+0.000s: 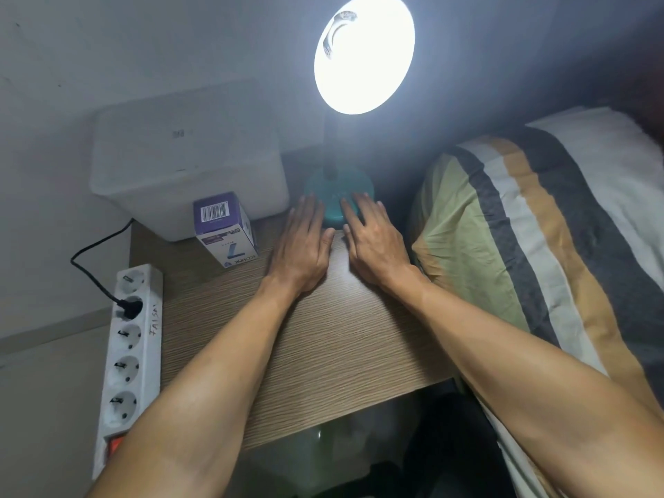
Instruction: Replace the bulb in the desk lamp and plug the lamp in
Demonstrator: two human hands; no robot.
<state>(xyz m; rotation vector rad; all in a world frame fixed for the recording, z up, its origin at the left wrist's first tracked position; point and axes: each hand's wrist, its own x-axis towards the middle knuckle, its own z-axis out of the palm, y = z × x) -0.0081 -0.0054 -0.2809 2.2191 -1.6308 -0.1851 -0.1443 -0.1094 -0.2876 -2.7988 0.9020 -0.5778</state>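
Observation:
The desk lamp stands at the back of the wooden table (323,354) on a teal round base (334,188). Its shade (364,53) faces me and glows bright white, so the bulb inside is washed out. My left hand (305,242) lies flat, fingers together, fingertips at the base's left edge. My right hand (373,239) lies flat with fingers spread, fingertips resting on the base's front. Neither hand holds anything. A black plug (131,307) sits in the second socket of a white power strip (131,357) at the table's left edge.
A purple-and-white bulb box (226,230) stands left of my left hand. Behind it is a white plastic bin (187,163). A striped pillow (539,239) lies to the right of the table. The black cord (93,260) loops from the plug toward the wall.

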